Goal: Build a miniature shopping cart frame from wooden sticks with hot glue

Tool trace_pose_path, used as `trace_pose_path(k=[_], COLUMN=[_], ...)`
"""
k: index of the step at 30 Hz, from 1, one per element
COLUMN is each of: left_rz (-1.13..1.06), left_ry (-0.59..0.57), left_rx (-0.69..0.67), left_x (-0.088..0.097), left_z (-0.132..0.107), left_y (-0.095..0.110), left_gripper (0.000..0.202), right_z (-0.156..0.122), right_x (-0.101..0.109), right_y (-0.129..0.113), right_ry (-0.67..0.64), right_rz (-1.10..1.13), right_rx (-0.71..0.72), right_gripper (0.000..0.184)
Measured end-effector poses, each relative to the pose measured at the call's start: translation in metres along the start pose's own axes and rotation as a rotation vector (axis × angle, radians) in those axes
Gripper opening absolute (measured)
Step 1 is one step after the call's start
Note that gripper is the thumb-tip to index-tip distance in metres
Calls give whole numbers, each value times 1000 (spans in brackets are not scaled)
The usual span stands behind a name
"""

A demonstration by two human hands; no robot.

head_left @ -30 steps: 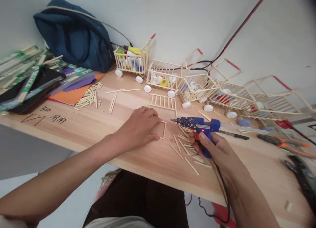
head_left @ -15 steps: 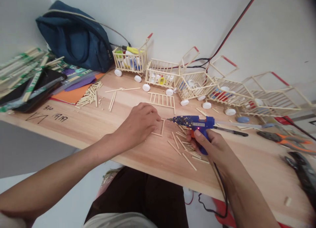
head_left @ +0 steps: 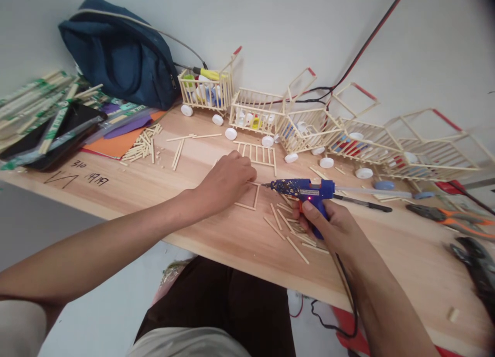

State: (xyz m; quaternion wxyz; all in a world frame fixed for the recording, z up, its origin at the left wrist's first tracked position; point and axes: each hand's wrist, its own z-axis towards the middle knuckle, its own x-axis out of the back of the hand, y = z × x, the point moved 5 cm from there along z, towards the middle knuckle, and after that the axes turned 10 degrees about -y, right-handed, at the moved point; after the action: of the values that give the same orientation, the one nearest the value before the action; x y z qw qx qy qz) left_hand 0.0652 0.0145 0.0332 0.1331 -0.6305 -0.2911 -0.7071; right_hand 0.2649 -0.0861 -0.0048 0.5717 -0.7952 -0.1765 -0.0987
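Note:
My right hand grips a blue glue gun by its handle, with the fingers around the orange trigger and a small red light lit on the body. Its nozzle points left, at the corner of a small frame of thin wooden sticks lying on the table. My left hand is over the left part of this frame, fingers curled down and closed at its far stick. The fingertips are partly hidden. Several loose wooden sticks lie under and in front of the glue gun. Behind my left hand rests a ladder-shaped stick panel.
Stick-built model shopping carts with white wheels line the wall. A blue bag, packaged sticks and a pile of short sticks are at left. A black pen and orange-handled pliers lie at right.
My left hand has shifted slightly right and away from me, its fingertips nearer the nozzle. The glue gun stays in my right hand, almost still. The whole view has moved slightly.

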Motion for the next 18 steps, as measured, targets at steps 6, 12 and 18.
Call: trace_pose_path(k=[6, 12, 18], left_rz=[-37, -51, -29], left_ry=[24, 82, 76], left_rx=[9, 4, 5], left_x=[-2, -4, -5], left_z=[-1, -1, 2], left_y=[0, 0, 2], left_gripper=[18, 19, 22], right_z=[0, -1, -2], right_x=[0, 0, -1], right_y=[0, -2, -6], right_ry=[28, 44, 68], right_rz=[-23, -41, -76], right_rx=[-10, -2, 7], right_gripper=[54, 53, 52])
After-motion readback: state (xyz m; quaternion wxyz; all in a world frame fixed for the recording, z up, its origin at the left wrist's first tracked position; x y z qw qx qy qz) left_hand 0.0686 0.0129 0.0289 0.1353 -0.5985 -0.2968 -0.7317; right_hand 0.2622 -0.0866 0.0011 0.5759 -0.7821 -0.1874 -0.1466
